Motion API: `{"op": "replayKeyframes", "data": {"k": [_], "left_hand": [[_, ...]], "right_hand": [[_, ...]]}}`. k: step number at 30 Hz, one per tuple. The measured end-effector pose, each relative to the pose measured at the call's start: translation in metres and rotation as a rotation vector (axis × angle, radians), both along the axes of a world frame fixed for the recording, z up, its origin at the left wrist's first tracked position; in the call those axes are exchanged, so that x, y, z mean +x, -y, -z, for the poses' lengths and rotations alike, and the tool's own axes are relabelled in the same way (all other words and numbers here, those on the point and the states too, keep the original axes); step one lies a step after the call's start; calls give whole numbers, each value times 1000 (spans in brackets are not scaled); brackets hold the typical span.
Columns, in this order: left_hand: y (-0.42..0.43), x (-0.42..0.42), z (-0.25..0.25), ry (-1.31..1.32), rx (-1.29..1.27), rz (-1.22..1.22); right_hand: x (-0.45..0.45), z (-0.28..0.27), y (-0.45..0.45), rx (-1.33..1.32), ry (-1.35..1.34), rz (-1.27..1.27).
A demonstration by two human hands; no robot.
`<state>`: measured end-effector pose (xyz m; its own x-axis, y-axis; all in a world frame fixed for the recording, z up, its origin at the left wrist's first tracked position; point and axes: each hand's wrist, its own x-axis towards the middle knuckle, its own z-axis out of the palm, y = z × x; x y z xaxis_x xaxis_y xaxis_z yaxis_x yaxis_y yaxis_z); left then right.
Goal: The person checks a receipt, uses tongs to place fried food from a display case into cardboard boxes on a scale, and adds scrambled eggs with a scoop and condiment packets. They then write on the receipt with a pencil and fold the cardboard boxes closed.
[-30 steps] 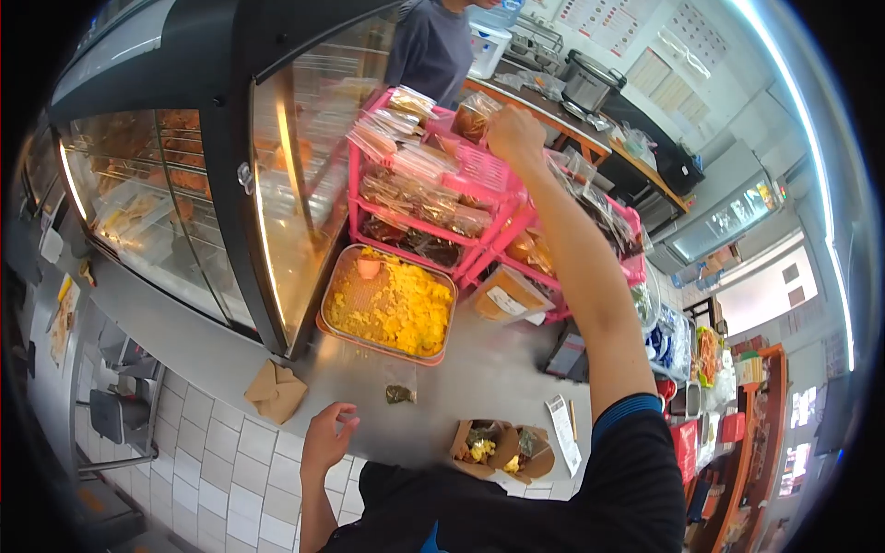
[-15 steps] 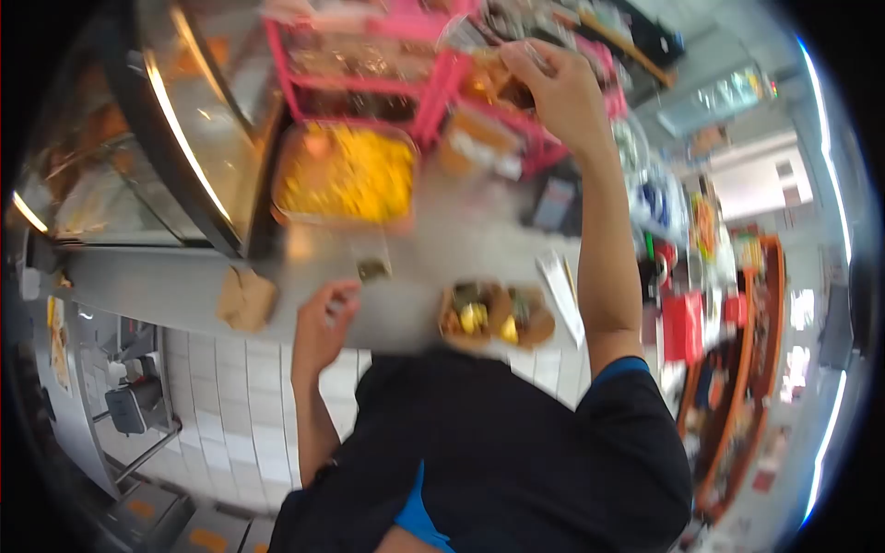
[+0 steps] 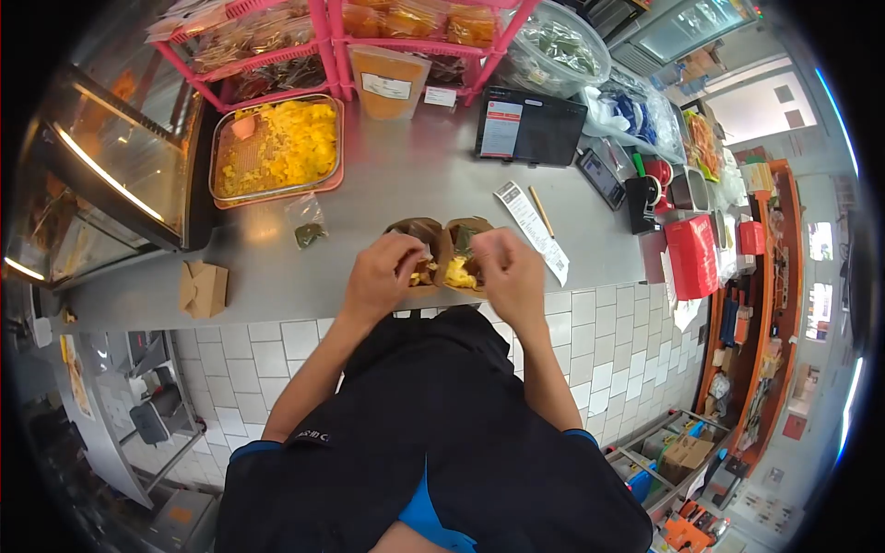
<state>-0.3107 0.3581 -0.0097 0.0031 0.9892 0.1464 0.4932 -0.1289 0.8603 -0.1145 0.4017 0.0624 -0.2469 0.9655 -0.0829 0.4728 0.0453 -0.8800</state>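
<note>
Two open brown cardboard food boxes point(image 3: 445, 263) stand side by side at the front edge of the metal counter. Yellow pieces of food point(image 3: 460, 273) and a dark green packet point(image 3: 464, 241) show in the right one. My left hand point(image 3: 383, 274) is over the left box, its fingers pinched at something pale and clear that I cannot make out. Over the outer side of the right box is my right hand point(image 3: 513, 276), slightly blurred, with curled fingers; what they hold, if anything, is hidden.
A tray of yellow food point(image 3: 277, 152), a small clear bag point(image 3: 308, 224) and a closed brown box point(image 3: 203, 288) lie to the left. Pink racks point(image 3: 341, 55) with packets stand behind. A tablet point(image 3: 530, 126), phone point(image 3: 602, 178), receipt point(image 3: 533, 230) and pencil point(image 3: 541, 211) are right.
My right hand has come down from the pink rack to the right box. My left hand has moved right, from beside the small bag to the left box. The view has shifted.
</note>
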Motion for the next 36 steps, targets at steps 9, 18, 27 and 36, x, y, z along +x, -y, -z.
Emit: {"op": "replayKeyframes", "data": {"k": [9,18,27,36], "left_hand": [[17,26,-3,-444,211,-626],[46,16,62,-586,-87,-921],[46,129,32,-7,108,-441],[17,113,66,-312,119,-45]], "right_hand": [[94,63,-30,566,75,-128],[126,100,-64,-80,-20,-276],[138,131,-8,147,-200,-229],[117,132,-7,601,187,-414]]}}
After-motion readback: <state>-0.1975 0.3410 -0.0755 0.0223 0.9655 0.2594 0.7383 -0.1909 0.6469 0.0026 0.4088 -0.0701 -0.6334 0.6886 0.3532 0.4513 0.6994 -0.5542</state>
